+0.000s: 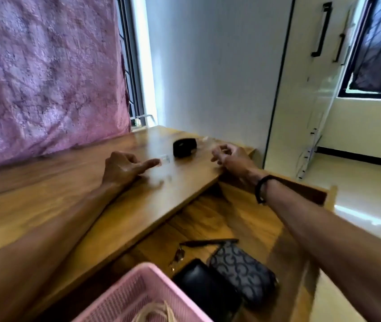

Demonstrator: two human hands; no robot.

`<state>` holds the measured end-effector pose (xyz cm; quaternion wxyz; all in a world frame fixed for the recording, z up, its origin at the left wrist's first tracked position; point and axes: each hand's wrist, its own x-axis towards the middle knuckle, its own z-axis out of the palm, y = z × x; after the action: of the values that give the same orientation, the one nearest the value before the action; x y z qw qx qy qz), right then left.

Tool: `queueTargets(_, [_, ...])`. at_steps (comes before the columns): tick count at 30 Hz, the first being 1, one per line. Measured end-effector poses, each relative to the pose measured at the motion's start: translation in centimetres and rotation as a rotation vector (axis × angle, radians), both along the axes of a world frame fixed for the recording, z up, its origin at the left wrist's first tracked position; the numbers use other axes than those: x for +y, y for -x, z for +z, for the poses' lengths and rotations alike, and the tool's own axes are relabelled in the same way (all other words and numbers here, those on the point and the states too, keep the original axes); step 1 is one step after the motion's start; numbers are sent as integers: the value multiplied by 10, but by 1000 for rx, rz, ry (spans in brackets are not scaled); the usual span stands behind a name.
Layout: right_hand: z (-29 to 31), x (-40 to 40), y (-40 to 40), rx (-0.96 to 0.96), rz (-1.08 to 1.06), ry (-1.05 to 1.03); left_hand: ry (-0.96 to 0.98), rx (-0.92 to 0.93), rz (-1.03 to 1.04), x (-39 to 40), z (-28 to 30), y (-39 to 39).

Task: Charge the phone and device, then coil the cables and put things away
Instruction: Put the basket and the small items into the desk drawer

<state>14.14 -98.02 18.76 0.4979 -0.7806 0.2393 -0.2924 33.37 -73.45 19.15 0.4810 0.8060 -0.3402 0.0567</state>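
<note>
Both arms reach forward over the wooden surface (45, 205), whose front edge runs diagonally above an open drawer (243, 217); the left hand (124, 169) lies low over the surface near its far right part, the forefinger stretched out straight and the other fingers loosely bent, gripping nothing; its fingertip comes just beside a small clear object (165, 158), blurred, and whether the two touch cannot be told; just beyond that sits a black device (185, 147), towards the far right corner of the surface, apart from both hands; the right hand (228, 155) hovers at the right edge of the surface, its fingers curled inward, and whether they pinch anything cannot be told through the blur; a dark band (262, 188) circles the right wrist; inside the drawer, near its front, lie a black wallet (204, 284) and a patterned pouch (243, 270) side by side and touching, with a dark pen (210, 242) behind them; a pink basket (138, 298) stands at the near edge of the view, pale cord (157, 314) showing inside it; a pink curtain (45, 73) hangs along the far left edge of the surface.
</note>
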Motion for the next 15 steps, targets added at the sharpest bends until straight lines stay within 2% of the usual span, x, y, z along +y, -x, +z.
queueTargets(3, [2, 0, 39, 7, 115, -200, 6, -128, -116, -2, 2, 53])
queueTargets(4, [3, -1, 55, 82, 127, -167, -8, -167, -171, -5, 3, 74])
queueTargets(7, [7, -3, 96, 398, 93, 108, -71, -175, -442, -24, 3, 129])
queueTargets(10, [5, -3, 132, 675, 120, 196, -243, -261, -717, -48, -6, 172])
queueTargets(13, [-4, 1, 153, 975, 126, 304, -421, -356, -848, -69, -28, 199])
queueTargets(15, [-12, 4, 158, 1067, 77, 433, -491, -359, -879, -79, -42, 210])
